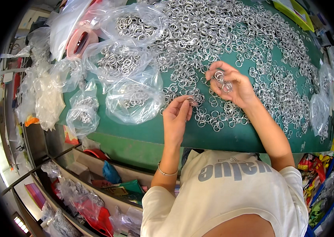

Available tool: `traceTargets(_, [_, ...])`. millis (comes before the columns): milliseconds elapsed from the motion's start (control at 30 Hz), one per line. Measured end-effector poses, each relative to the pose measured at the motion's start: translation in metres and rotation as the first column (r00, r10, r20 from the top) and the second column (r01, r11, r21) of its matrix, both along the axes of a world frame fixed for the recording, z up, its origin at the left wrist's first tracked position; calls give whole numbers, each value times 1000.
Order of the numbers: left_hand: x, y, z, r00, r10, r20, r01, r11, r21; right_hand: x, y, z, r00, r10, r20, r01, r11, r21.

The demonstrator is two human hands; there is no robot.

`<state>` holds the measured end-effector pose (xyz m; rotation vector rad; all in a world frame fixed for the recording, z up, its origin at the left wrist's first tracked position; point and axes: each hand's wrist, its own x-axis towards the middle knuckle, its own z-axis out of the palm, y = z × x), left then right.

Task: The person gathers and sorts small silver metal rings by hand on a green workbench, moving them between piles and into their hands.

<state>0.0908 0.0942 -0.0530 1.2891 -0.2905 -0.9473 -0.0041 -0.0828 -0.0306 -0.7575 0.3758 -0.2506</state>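
A great many silvery metal rings (214, 23), many linked in small clusters, lie heaped over the green table. My left hand (177, 112) is closed at the near edge of the heap, its thumb and fingers pinching a metal ring (192, 101). Just to its right and a little farther off, my right hand (232, 85) is raised over the rings with curled fingers. A few metal rings (220, 77) are held in it, between the fingers and palm. Both hands are apart from each other.
Clear plastic bags with rings inside (133, 98) stand left of my hands. Farther left hang crumpled empty bags (48, 93). A pink tray (81, 42) with a dark red object sits at the back left, a yellow-green bin (295, 15) at the far right. Cluttered drawers (96, 173) lie below the table (147, 134).
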Motion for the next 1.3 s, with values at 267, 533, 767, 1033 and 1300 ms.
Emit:
traceTargets(267, [-2,-4,6,943,-22,-332,-33,987,-160,-17,30,7,947,25,-321,-257,662,-704])
traceTargets(533, [-8,-1,10,963,-30,-267,5,996,-93,-25,42,7,988,-150,-28,-4,154,-988])
traceTargets(767, [-6,-2,20,746,-267,-610,70,943,-327,-31,36,-7,963,1,269,269,12,-963])
traceTargets(1033, [-15,3,27,874,-173,-454,65,968,-244,-30,34,-3,957,20,290,291,-114,-950])
traceTargets(1300, [-15,1,27,927,-82,-365,6,979,-203,-32,45,11,960,-123,-253,-73,761,-644])
